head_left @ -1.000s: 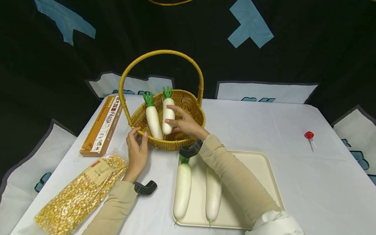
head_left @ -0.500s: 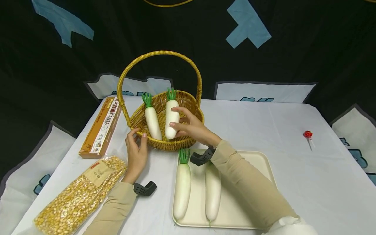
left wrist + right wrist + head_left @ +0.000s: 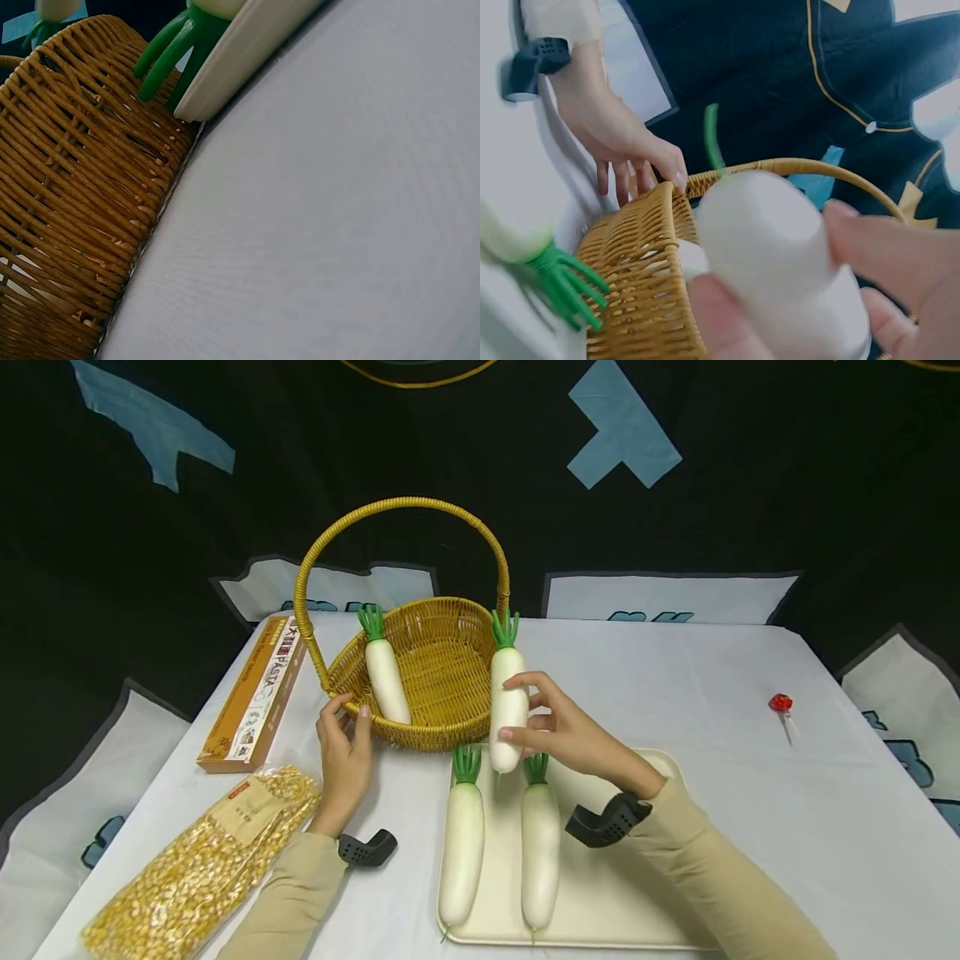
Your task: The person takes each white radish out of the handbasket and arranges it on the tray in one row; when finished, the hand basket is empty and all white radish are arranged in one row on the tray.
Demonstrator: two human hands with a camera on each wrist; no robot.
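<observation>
My right hand (image 3: 566,727) pinches a white radish (image 3: 507,697) with a green top, held upright just right of the wicker basket (image 3: 442,647) and over the far edge of the tray. In the right wrist view the radish (image 3: 765,255) sits between thumb and fingers. The left hand (image 3: 347,764) grips the basket's front left rim between thumb and fingers. Inside the basket another radish (image 3: 387,681) leans against the left side. Two more radishes, one on the left (image 3: 461,852) and one on the right (image 3: 540,856), lie side by side on the cream tray (image 3: 622,902).
A pasta box (image 3: 251,702) lies left of the basket. In front of it is a clear bag of corn kernels (image 3: 202,868). A red lollipop (image 3: 782,703) lies far right on the white-covered table (image 3: 675,685). The basket's tall handle (image 3: 401,502) arches over it.
My right hand has lifted the radish out of the basket and carried it right and nearer, over the tray's far edge. The left hand stays at the basket rim.
</observation>
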